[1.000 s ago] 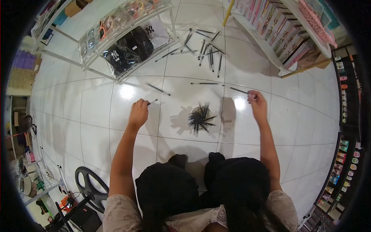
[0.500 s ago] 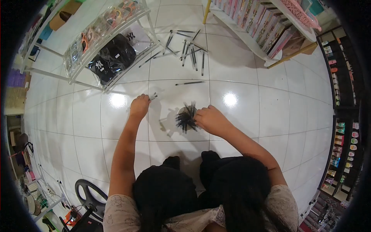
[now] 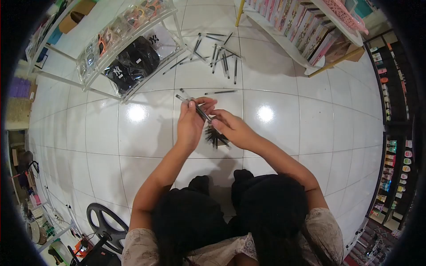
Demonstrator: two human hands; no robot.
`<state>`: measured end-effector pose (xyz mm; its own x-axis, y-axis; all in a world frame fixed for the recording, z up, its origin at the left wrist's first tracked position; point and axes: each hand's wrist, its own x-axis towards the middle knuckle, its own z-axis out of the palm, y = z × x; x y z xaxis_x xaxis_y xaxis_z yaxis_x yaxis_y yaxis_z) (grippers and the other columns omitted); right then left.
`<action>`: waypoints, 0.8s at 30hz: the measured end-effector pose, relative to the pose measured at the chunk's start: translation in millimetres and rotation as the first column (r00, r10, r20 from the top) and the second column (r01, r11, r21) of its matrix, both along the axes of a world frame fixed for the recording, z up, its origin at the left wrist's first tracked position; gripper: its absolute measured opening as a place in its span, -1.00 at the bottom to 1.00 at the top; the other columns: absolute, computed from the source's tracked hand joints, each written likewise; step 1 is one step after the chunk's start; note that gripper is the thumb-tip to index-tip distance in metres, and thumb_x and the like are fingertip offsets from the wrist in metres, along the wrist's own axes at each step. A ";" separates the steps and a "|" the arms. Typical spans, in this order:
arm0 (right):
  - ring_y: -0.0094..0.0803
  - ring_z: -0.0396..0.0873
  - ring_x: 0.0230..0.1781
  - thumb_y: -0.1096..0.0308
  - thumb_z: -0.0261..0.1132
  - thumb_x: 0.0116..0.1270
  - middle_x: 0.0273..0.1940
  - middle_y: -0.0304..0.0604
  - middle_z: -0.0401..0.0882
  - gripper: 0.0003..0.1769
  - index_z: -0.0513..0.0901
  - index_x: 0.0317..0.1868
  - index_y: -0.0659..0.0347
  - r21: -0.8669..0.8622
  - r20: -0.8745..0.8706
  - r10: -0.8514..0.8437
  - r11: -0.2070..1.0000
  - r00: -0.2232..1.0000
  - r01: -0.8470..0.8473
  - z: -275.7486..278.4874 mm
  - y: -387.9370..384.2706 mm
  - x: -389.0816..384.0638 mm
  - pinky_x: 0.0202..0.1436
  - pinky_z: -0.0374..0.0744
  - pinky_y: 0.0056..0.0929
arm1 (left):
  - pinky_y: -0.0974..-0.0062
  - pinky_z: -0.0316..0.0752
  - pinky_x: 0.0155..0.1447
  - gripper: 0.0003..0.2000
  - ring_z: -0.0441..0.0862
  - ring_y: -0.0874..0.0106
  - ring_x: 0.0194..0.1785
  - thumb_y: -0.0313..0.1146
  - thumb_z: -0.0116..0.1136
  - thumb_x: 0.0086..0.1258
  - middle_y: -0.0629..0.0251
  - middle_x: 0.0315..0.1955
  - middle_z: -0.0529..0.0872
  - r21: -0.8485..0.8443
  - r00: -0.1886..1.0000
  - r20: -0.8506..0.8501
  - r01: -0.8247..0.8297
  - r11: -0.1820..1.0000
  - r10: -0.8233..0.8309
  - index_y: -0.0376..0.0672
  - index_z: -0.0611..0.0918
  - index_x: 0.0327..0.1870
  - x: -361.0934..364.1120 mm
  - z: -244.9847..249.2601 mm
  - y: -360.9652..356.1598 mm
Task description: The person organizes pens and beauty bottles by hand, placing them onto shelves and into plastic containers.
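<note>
My left hand (image 3: pixel 191 122) and my right hand (image 3: pixel 230 128) meet over the white tiled floor, both gripping black pens (image 3: pixel 195 107) that stick out to the upper left. Just beneath them stands a cup of black pens (image 3: pixel 216 136), partly hidden by my right hand. One loose pen (image 3: pixel 220 92) lies on the tile just beyond my hands. Several more loose pens (image 3: pixel 219 53) are scattered farther away near the shelves.
A clear rack (image 3: pixel 124 44) holding black caps and sunglasses stands at the far left. A shelf of pink boxed goods (image 3: pixel 306 31) runs along the far right. A black steering wheel (image 3: pixel 104 217) lies at my lower left. Shop shelves (image 3: pixel 395 146) line the right edge.
My left hand has come in from the left with its pens and joined my right hand above the cup. The right hand rose slightly off the cup.
</note>
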<state>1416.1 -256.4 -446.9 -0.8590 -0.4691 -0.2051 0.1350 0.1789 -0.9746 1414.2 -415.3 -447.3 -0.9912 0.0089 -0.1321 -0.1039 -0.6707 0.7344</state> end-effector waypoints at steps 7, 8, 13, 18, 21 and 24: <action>-0.57 0.54 -0.44 0.25 0.05 0.49 -0.31 -0.21 0.61 -0.67 0.47 0.09 0.30 -0.004 0.173 0.039 0.999 0.984 -0.039 -4.2 13.7 2.4 -0.35 0.51 -0.60 | 0.32 0.33 0.32 -0.78 0.48 0.29 0.19 -0.34 -0.17 0.55 0.03 0.04 0.56 -0.072 0.999 -0.011 0.044 0.996 -0.045 -0.23 0.40 0.08 3.8 -3.5 5.1; -0.57 0.54 -0.42 0.24 0.04 0.50 -0.31 -0.22 0.60 -0.68 0.48 0.07 0.29 -0.013 0.213 0.056 0.998 0.976 -0.054 0.5 17.9 -0.3 -0.34 0.51 -0.60 | 0.35 0.36 0.29 -0.76 0.51 0.34 0.15 -0.34 -0.13 0.54 0.06 0.03 0.57 -0.100 0.999 0.011 0.044 0.994 -0.043 -0.24 0.41 0.10 4.6 -3.4 4.2; -0.60 0.52 -0.40 0.23 0.01 0.51 -0.35 -0.26 0.58 -0.69 0.51 0.04 0.26 0.005 0.148 -0.029 1.000 0.989 0.029 10.1 32.6 -2.5 -0.34 0.48 -0.61 | 0.50 0.55 -0.04 -0.75 0.58 0.47 -0.01 -0.28 0.10 0.44 0.15 -0.06 0.61 -0.339 0.989 0.150 0.039 0.940 0.012 -0.26 0.54 -0.02 6.6 -3.7 -5.9; -0.56 0.51 -0.32 0.23 0.04 0.49 -0.30 -0.23 0.61 -0.69 0.54 0.01 0.27 0.135 0.101 0.059 0.988 0.993 -0.072 15.6 41.2 -8.9 -0.25 0.49 -0.54 | 0.58 0.56 -0.17 -0.74 0.60 0.52 -0.19 -0.30 0.20 0.38 0.21 -0.19 0.64 -0.285 0.976 0.200 0.143 0.948 -0.087 -0.25 0.58 -0.03 7.8 -12.2 -14.0; -0.42 0.52 -0.29 0.26 0.07 0.45 -0.32 -0.13 0.60 -0.72 0.58 -0.07 0.28 0.263 -0.101 0.145 0.958 0.984 -0.114 18.9 38.0 -11.2 -0.19 0.50 -0.43 | 0.54 0.55 -0.13 -0.61 0.60 0.49 -0.18 -0.31 0.21 0.36 0.22 -0.18 0.63 -0.350 0.958 0.193 0.267 0.898 -0.210 -0.23 0.46 0.15 8.0 -9.2 -14.8; -0.18 0.55 -0.25 0.32 0.11 0.37 -0.33 0.02 0.59 -0.77 0.60 -0.19 0.30 0.509 -0.326 0.277 0.857 0.904 -0.080 42.3 51.9 -13.2 -0.14 0.51 -0.27 | 0.44 0.52 0.02 -0.47 0.57 0.44 -0.03 -0.38 0.19 0.34 0.18 -0.04 0.58 -0.481 0.976 0.157 0.211 0.851 -0.153 -0.19 0.29 0.30 7.0 -7.6 -22.0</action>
